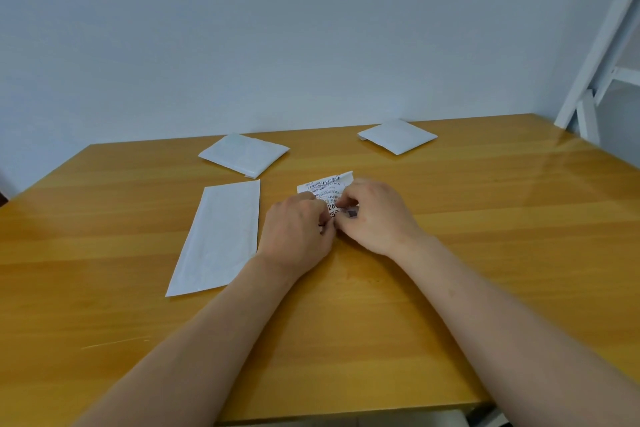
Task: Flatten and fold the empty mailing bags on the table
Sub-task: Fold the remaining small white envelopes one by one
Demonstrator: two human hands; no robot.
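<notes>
we pinch a small white labelled bag (pixel 325 189), barcodes and "26" showing, in left grip (pixel 298 229) and right grip (pixel 377 215) mid-bench (pixel 485 218).

A wooden table (pixel 485 236) carries four white mailing bags (pixel 218 236).

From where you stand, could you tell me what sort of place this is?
Probably a plain room at home or in a small office: a wooden table against a bare wall, with a white frame at the right.
</notes>
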